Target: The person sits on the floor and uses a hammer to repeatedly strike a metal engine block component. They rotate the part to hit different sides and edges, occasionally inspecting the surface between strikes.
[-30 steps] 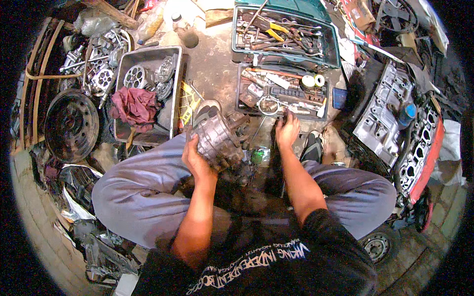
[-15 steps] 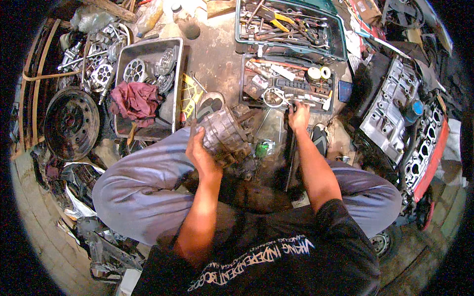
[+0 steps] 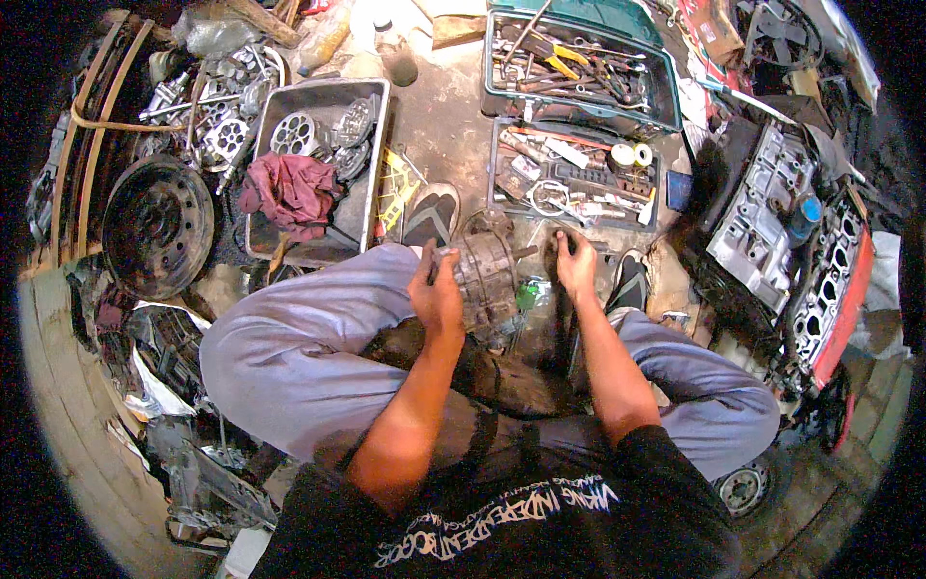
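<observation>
My left hand (image 3: 437, 291) is wrapped round the near-left side of a grimy ribbed metal housing (image 3: 487, 278), cylindrical and tilted in front of my lap. A dark shaft-like piece sticks out from its right side. To the right, my right hand (image 3: 576, 259) is closed with its fingertips together, apart from the housing. What it pinches, if anything, is too small and dark to make out. Between the hands on the floor lies a small green object (image 3: 528, 294). Beyond my right hand is a shallow tool tray (image 3: 499, 198) with a coiled white cable, tape rolls and small tools.
A teal toolbox (image 3: 666, 96) full of wrenches and pliers stands behind the tray. At left, a grey bin (image 3: 381, 145) holds metal parts and a maroon rag (image 3: 292, 196); a wheel rim (image 3: 159, 227) leans beside it. An engine cylinder head (image 3: 757, 217) lies at right.
My right hand has drawn back from the tray's near edge toward the housing. The housing, in my left hand, has turned and sits more upright. The whole view has shifted slightly.
</observation>
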`<state>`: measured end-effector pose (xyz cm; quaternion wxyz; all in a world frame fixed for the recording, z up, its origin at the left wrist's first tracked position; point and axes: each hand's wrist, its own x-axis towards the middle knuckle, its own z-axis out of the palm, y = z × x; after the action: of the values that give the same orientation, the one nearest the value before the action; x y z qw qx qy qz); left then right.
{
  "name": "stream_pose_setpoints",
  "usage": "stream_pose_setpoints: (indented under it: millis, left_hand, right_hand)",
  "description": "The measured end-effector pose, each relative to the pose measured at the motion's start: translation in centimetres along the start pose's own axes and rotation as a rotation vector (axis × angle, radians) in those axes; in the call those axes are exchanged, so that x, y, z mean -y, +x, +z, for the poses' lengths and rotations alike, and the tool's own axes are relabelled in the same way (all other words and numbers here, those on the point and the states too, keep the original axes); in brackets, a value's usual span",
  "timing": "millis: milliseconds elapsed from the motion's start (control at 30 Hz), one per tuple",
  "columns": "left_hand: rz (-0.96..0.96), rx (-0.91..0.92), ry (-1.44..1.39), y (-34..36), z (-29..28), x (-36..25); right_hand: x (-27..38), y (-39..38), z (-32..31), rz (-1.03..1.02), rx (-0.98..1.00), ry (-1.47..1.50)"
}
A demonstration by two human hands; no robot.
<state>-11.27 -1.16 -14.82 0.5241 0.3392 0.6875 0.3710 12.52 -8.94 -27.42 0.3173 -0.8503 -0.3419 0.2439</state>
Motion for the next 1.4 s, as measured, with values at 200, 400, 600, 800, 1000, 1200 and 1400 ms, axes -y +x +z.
stream_pose_setpoints:
  millis: [200,400,600,800,1000,1200,1400]
  left_hand:
    - [-0.052,0.056,-0.017,-0.8,0.3,-1.3]
    - [-0.265,0.077,-0.259,0.5,0.3,0.6]
    - [-0.572,0.380,-0.655,-0.4,0.9,0.5]
    - [-0.702,0.711,-0.634,-3.6,1.8,-3.6]
    - [-0.271,0.783,-0.156,-6.0,1.7,-5.9]
    - [0.150,0.871,-0.123,-6.6,2.1,-5.8]
    - [0.473,0.863,0.003,-8.2,3.5,-5.7]
  right_hand:
    - [5.7,1.4,0.0,0.030,0.184,0.321]
    - [8.2,1.5,-1.9,0.164,0.524,0.498]
    - [17.3,-2.6,-9.6,-0.156,0.500,0.226]
    - [16.7,-7.5,-14.3,-0.161,0.431,0.371]
    - [13.4,-10.8,-13.3,-0.043,0.299,0.761]
    - [14.5,-10.8,-13.9,-0.007,0.240,0.914]
    - [14.5,-11.0,-15.3,0.063,0.243,1.230]
